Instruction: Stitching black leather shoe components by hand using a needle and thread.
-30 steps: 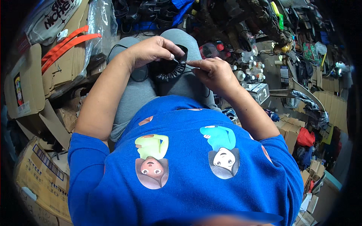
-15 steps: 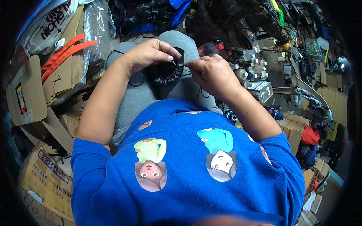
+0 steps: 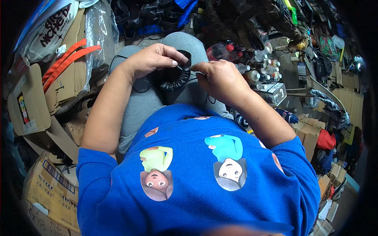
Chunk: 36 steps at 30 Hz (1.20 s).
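Observation:
On my lap, between my grey-trousered knees, sits a black leather-like piece (image 3: 178, 82) with a puckered, gathered edge, which looks like a shoe upper. My left hand (image 3: 155, 59) is closed on its far rim, with the thumb on the near side and the fingers reaching inside. Just right of the gathered edge, my right hand (image 3: 223, 78) is closed in a pinch. Whatever those fingertips hold is too small to make out. A thin black cord (image 3: 210, 99) loops over my right thigh, below that hand.
Several plastic bottles (image 3: 271, 69) stand to the right, near a clear box (image 3: 274, 93). At the left are cardboard pieces (image 3: 29, 100), two orange strips (image 3: 65, 63) and a yellow-brown carton (image 3: 51, 192). Black shoe-like items (image 3: 157, 17) are heaped at the far side.
My right hand has shifted slightly left and down, closer to the gathered edge. My left hand keeps its hold, and the black piece is tilted a little differently.

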Each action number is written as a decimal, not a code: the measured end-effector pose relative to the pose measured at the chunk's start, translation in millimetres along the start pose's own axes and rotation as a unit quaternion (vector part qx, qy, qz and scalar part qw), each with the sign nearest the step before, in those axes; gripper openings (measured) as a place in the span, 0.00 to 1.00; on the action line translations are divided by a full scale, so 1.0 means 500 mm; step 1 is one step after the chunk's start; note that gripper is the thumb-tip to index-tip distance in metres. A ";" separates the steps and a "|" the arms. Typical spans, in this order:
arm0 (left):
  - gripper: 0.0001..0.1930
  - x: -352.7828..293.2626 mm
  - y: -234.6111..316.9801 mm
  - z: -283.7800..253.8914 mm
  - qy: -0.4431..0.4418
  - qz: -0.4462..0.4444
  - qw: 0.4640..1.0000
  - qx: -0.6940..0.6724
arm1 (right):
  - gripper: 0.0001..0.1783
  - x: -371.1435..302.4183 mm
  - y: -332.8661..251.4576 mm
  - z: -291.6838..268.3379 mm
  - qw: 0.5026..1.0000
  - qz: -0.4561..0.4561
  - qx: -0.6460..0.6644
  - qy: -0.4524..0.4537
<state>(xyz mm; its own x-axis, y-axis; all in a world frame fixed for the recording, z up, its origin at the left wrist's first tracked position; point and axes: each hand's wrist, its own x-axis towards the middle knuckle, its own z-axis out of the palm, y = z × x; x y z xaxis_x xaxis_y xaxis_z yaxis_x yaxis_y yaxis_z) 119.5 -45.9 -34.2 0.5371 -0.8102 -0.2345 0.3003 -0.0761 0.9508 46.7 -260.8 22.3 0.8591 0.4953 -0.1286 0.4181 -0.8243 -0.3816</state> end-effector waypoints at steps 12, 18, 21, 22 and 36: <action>0.13 0.012 -0.005 -0.002 0.010 -0.007 1.000 -0.010 | 0.13 0.019 0.019 -0.018 0.998 -0.066 -0.015 -0.001; 0.12 0.016 -0.008 0.004 0.044 -0.008 0.997 0.066 | 0.13 0.021 0.026 -0.001 0.998 -0.029 0.045 0.012; 0.12 0.020 -0.005 0.008 0.053 -0.007 0.990 0.134 | 0.14 0.027 0.075 0.004 0.984 -0.030 0.177 -0.019; 0.12 0.021 0.001 0.009 0.052 -0.007 0.990 0.133 | 0.14 0.029 0.087 0.007 0.984 -0.029 0.176 -0.020; 0.14 0.028 0.015 -0.001 0.025 0.019 0.973 0.228 | 0.09 0.078 0.159 0.027 0.914 -0.042 0.376 -0.150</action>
<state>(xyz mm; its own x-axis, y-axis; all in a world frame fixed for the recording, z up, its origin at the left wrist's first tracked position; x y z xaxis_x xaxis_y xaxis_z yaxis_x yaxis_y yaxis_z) 129.6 -57.5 -30.4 0.5828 -0.7885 -0.1968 -0.0947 -0.3064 0.9472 109.4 -303.4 -25.4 0.6664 0.6939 -0.2727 0.0612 -0.4155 -0.9075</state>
